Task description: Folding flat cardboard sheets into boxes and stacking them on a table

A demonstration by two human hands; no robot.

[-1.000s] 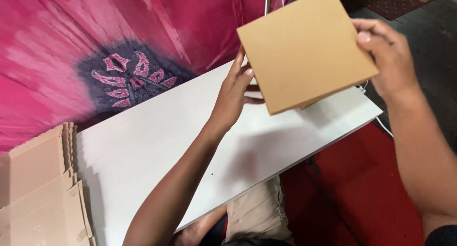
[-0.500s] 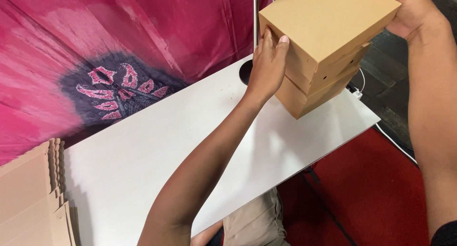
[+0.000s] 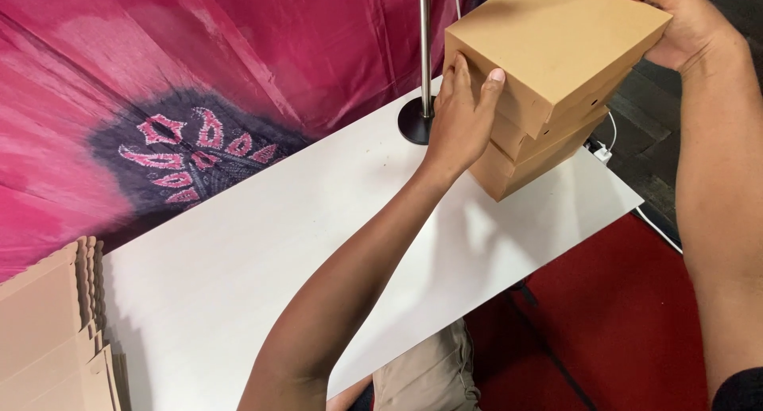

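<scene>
Head view: both hands on the top brown cardboard box [image 3: 556, 41], which sits askew on a stack of two more brown cardboard boxes [image 3: 532, 153] at the far right end of the white rectangular tabletop [image 3: 262, 252].

Left hand [image 3: 461, 121] is pressed flat against the near-left face of the top box, fingers spread upward, thumb along the stack's side; a bracing hold, not a closed fist. Right hand [image 3: 675, 21] curls over the box's far right corner, fingers wrapped on the edge, gripping it.

Risks as I read them:
- Top box is rotated relative to the stack and overhangs it on the right. If the right hand lets go before it is squared up, it could tip off that side.
- Stack stands close to the tabletop's right edge, red floor covering [image 3: 636, 323] below. A sideways shove from the left hand could slide the whole stack off.
- Lower boxes look slightly offset from each other too, so pressing down on the top box may shear the stack instead of seating it.
- Thin metal pole on a round black base [image 3: 417, 121] stands just left of the stack, near the left hand's wrist. An elbow swing could knock it.
- White cable and plug [image 3: 606, 150] lie just right of the stack; a falling box may snag them.

Flat cardboard sheets [image 3: 48, 331] are piled far left of the stack, well apart from both hands. Pink and purple patterned cloth [image 3: 183, 85] hangs behind the tabletop.
</scene>
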